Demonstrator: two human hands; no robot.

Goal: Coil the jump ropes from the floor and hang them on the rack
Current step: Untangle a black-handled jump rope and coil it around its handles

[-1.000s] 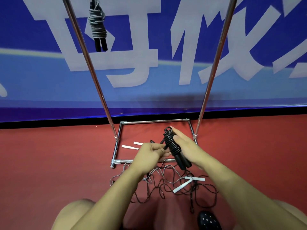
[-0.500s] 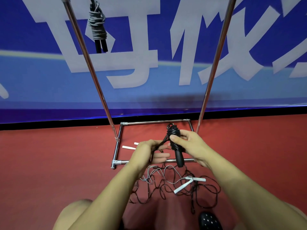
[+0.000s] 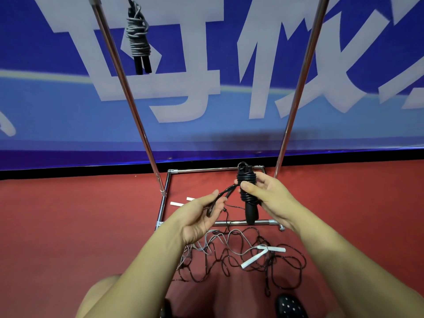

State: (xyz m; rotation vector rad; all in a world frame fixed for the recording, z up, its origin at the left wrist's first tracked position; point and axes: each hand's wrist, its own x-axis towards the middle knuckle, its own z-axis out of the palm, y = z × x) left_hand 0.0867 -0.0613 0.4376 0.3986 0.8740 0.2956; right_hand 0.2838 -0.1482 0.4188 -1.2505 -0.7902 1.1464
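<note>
Two hands work centre frame: your left hand pinches a loose loop, your right hand grips the black coil upright. Upper left, a grey coil hangs from the rack.

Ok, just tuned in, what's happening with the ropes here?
A person is finishing a coil. The right hand grips a black jump rope wound around its handles, while the left hand holds its loose loop end. One grey coiled rope hangs on the rack; tangled ropes lie on the red floor.
</note>
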